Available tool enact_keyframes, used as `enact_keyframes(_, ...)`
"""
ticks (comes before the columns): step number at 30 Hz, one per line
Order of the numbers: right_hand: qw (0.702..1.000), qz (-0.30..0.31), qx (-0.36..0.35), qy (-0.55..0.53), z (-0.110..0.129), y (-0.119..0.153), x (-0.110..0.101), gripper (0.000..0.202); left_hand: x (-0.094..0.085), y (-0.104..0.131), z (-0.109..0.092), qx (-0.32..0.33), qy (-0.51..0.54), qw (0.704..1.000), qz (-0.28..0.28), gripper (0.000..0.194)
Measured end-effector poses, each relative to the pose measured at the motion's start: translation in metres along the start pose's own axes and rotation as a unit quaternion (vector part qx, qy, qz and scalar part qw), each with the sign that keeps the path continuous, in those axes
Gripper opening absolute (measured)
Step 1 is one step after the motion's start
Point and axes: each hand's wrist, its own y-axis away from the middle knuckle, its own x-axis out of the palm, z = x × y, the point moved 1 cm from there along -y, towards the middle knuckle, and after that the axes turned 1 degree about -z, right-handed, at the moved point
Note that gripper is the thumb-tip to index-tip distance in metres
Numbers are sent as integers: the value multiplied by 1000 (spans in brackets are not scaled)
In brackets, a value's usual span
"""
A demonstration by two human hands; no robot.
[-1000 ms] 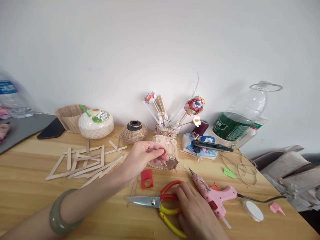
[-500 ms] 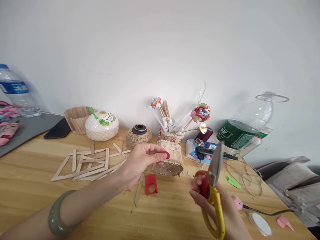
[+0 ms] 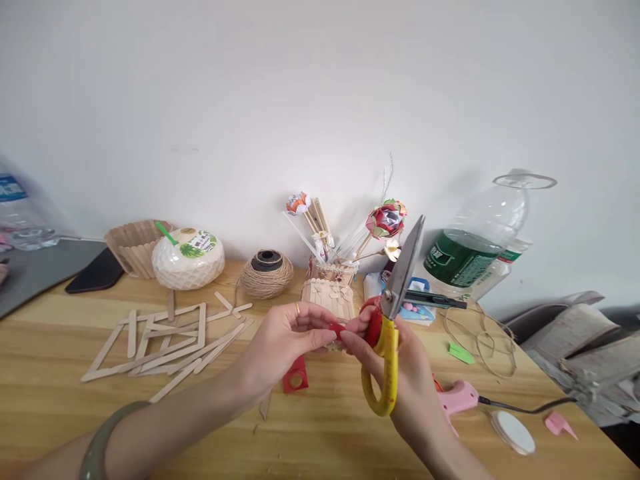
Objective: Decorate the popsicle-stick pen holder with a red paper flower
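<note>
Between finger and thumb, my left hand [image 3: 295, 330] pinches a small red paper piece [image 3: 337, 329]. The fingertips of my right hand [image 3: 387, 343] meet the same piece from the other side. Scissors [image 3: 397, 280] with red and yellow handles also rest in my right hand, blades pointing up. Just behind the fingers is a craft-stick basket [image 3: 329, 297], its lower part hidden by my hands. Red paper with a round hole [image 3: 296, 377] lies on the table below my left hand.
Craft sticks [image 3: 170, 343] and a twine spool [image 3: 267, 273] are at the left, near a wrapped coconut [image 3: 189, 259]. To the right are a pink glue gun [image 3: 459, 398], a white disc [image 3: 513, 432] and a large bottle [image 3: 467, 250]. Paper flowers [image 3: 387, 219] stand behind.
My right hand has moved left and up with the scissors and now meets the red piece at my left fingertips. The view has shifted slightly, showing more of the glue gun.
</note>
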Motion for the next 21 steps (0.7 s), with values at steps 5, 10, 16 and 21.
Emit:
enact_keyframes(5,1000,-4,8,13,-5,0,-6,33,4,-3,-3,-40,-20,999,-8,12)
enact_keyframes(10,1000,-1,19,17,-9,-2,-5,34,3,-7,-2,-55,-39,998,-17,13)
enact_keyframes(16,999,4,35,25,-26,2,-15,31,-4,-9,-6,-45,21,997,-52,14)
enact_keyframes(21,992,123,27,31,-46,14,-21,37,-8,-7,-11,-22,64,996,-66,15)
